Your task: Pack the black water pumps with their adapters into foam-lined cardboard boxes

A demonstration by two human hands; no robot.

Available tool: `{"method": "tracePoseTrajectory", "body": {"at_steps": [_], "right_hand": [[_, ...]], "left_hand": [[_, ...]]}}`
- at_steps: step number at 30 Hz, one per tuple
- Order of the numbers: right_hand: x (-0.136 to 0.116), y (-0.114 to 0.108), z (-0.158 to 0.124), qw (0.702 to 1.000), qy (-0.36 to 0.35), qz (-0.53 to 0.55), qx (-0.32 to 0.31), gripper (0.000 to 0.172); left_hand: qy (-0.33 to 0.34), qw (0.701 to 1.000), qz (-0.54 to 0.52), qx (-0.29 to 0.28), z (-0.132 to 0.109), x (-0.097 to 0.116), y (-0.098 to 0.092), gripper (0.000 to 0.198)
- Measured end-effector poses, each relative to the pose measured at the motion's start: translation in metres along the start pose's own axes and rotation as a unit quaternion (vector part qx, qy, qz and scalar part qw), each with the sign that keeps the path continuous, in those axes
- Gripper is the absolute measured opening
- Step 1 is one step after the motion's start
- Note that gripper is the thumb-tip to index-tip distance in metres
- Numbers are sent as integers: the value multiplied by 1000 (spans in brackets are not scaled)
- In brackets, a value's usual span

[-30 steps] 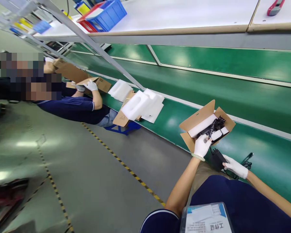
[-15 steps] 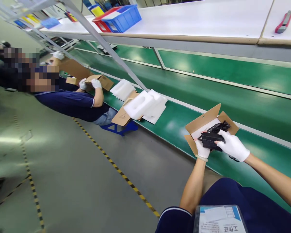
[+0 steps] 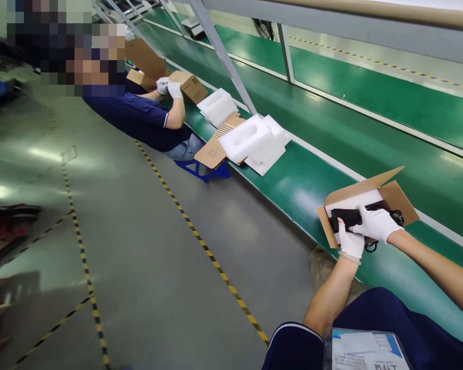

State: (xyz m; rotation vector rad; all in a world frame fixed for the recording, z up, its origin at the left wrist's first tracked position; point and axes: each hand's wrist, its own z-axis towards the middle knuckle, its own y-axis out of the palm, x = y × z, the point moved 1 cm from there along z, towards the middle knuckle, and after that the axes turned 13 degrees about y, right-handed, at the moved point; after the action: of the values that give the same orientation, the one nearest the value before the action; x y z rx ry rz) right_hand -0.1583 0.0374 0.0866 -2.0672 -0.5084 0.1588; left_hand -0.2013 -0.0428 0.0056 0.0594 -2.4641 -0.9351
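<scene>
A small cardboard box (image 3: 399, 200) with raised flaps sits open on the green bench, white foam lining its inside. My right hand (image 3: 377, 224), in a white glove, grips one end of a black power adapter (image 3: 341, 217) at the mouth of the box. Against the adapter's near side, the gloved fingers of my left hand (image 3: 351, 240) are closed on it too. A bundled black cable (image 3: 396, 216) lies by my right hand, partly covered by it. One loop hangs below that hand, outside the box.
White foam pieces (image 3: 250, 139) and a flattened cardboard piece (image 3: 213, 153) lie farther left along the bench (image 3: 301, 200). Beyond them, a co-worker's gloved hands (image 3: 173, 88) hold a brown box (image 3: 193, 87). A slanted metal post (image 3: 227, 56) rises behind the foam.
The adapter has gone down into the box, and my left hand has shifted to its near side. The view has turned, moving the scene. The co-worker's box has tipped.
</scene>
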Motion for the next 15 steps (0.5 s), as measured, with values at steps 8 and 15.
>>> {"method": "tracePoseTrajectory", "body": {"at_steps": [8,15], "right_hand": [[7,7,-3,999,-8,-24,-39,68],[-7,1,-3,995,-36,-36,-90,49]], "left_hand": [[105,918,357,-140,-48,29,-32,24],[313,666,675,55,-32,85,-68,50]]}}
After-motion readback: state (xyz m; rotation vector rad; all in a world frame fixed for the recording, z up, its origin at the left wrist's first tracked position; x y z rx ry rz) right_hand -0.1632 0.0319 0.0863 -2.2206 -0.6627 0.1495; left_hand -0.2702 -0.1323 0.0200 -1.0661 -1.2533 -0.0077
